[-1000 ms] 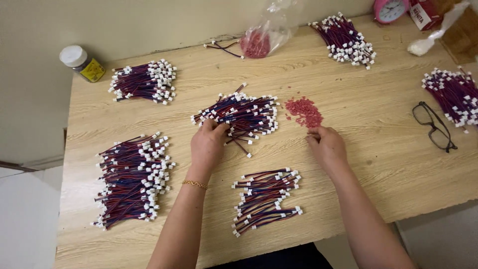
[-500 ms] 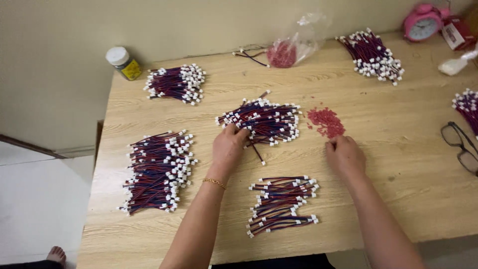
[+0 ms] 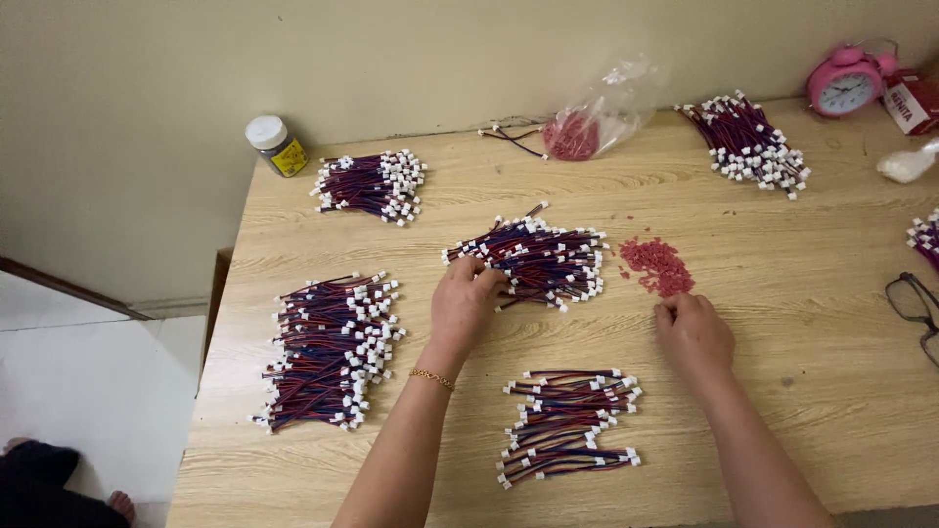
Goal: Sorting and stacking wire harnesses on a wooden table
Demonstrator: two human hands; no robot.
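My left hand point(image 3: 466, 299) rests on the near left edge of the middle pile of red-and-blue wire leads with white plugs point(image 3: 543, 256), its fingers pinching at a few leads. Just below a small heap of red plastic bits point(image 3: 658, 266), my right hand point(image 3: 693, 327) lies knuckles up on the wooden table point(image 3: 782, 244), fingertips curled at the heap's edge. Whether it holds a bit is hidden. A smaller, tidier row of leads point(image 3: 567, 422) lies between my forearms.
Other lead piles lie at the left point(image 3: 331, 350), back left point(image 3: 372, 184), back right point(image 3: 749, 145) and right edge point(image 3: 924, 237). A clear bag of red bits point(image 3: 593, 119), a small jar point(image 3: 275, 145), a pink alarm clock point(image 3: 844, 82) and eyeglasses point(image 3: 914, 305) stand around.
The camera has swung left, so everything sits further right in view. My left hand stays at the middle pile; my right hand has crept toward the red bits.
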